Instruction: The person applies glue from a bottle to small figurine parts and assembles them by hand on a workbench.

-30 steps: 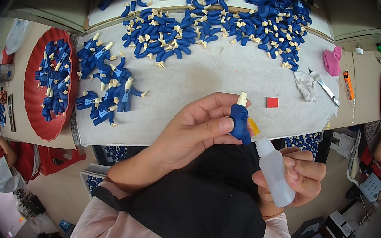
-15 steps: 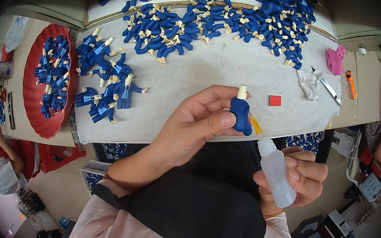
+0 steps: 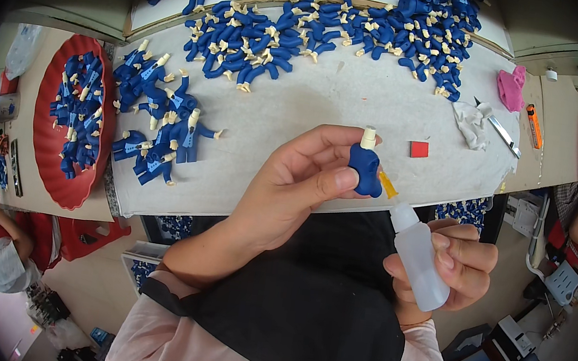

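Between the thumb and fingers of my left hand [image 3: 303,182] is a blue doll torso [image 3: 364,169] with a cream neck peg pointing up. My right hand [image 3: 456,262] is wrapped round a translucent white squeeze bottle [image 3: 421,263], tilted up to the left. Its amber dispensing tip [image 3: 388,185] reaches the torso's right side; whether it touches cannot be made out. Left of my hands, several blue doll bodies [image 3: 190,136] with cream hands and necks lie on the white work surface. A large heap of loose blue doll arms [image 3: 266,44] with cream hands spreads across the back.
A red scalloped tray [image 3: 44,143] of doll bodies stands at the left. Beyond my right hand lie a small red block [image 3: 419,149], a crumpled white cloth [image 3: 470,127], metal tweezers [image 3: 503,137], an orange cutter [image 3: 534,126] and a pink cloth [image 3: 510,88]. Other people sit at both sides.
The torso has turned slightly in my left hand. The bottle's tip has shifted a little up along its right side. Both hands keep their holds.
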A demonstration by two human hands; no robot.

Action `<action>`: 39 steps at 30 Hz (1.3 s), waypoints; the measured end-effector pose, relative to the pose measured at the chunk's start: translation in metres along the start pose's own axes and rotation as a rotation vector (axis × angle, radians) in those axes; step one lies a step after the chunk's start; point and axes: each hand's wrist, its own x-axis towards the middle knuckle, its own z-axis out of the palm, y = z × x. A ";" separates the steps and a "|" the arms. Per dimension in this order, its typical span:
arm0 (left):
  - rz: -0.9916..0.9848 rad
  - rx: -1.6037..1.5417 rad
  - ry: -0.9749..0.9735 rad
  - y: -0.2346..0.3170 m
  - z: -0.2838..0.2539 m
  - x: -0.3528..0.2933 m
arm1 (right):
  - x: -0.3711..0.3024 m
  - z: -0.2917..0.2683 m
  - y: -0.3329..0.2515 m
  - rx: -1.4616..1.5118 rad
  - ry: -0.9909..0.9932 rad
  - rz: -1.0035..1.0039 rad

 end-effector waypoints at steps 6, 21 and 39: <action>0.023 0.033 0.010 0.000 0.000 0.001 | 0.000 0.000 -0.002 -0.004 0.016 0.028; 0.027 0.046 0.006 0.000 -0.001 0.001 | 0.001 -0.002 -0.001 -0.023 -0.025 0.019; 0.007 0.033 0.022 0.000 0.000 0.001 | 0.006 -0.007 0.005 0.119 -0.161 -0.055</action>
